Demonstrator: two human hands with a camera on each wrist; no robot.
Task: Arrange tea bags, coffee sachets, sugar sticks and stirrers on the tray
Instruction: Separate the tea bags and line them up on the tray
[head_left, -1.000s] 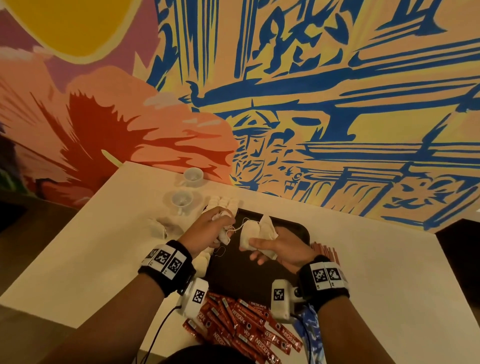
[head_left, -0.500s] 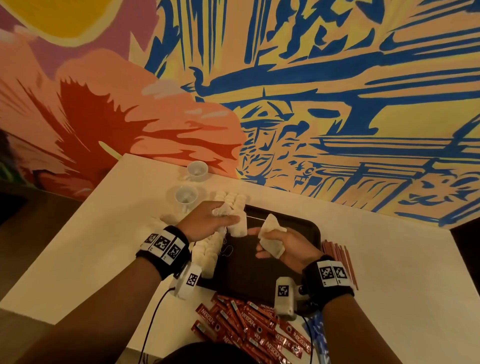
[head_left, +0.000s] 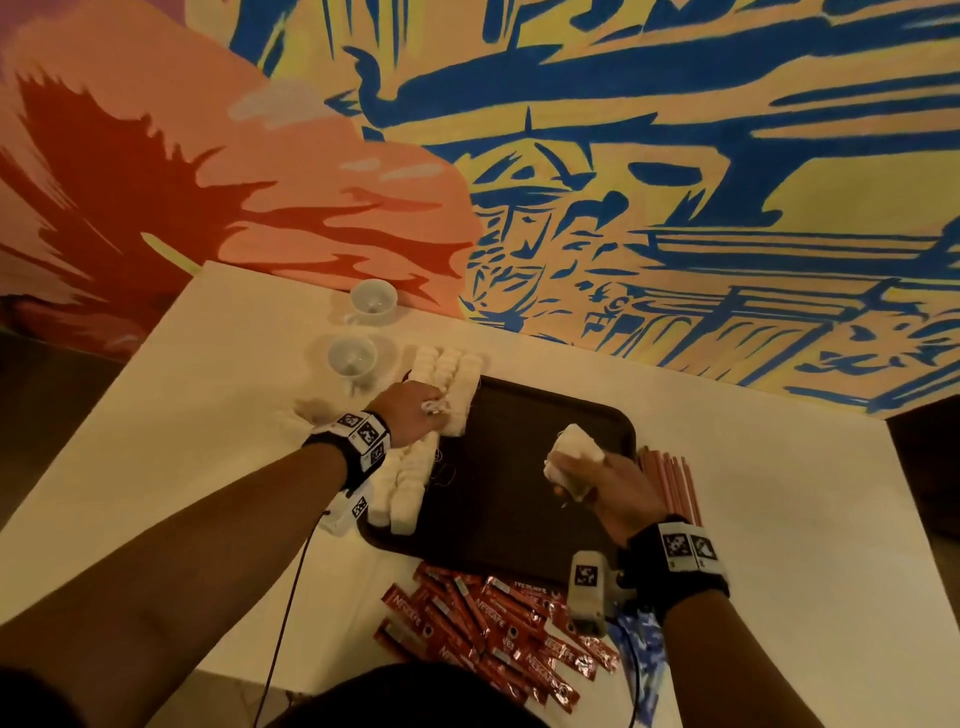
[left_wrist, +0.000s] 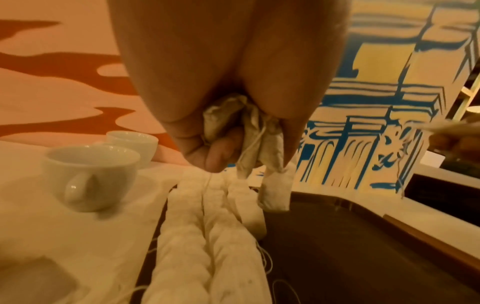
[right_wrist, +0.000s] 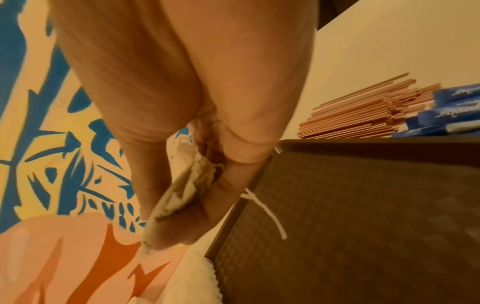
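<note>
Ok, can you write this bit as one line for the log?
left hand: grips tea bags over rows | right hand: holds bunch above tray | sachets, stirrers: off tray

Left hand now shifted outward to the tea bag rows at the tray left edge, pinching a tea bag there; right hand drawn apart rightward, gripping its own tea bags; formerly close together mid-tray.

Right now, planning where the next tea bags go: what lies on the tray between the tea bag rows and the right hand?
In the head view, only bare tray separates the tea bag rows from the right hand, apart from loose strings beside the rows.
</note>
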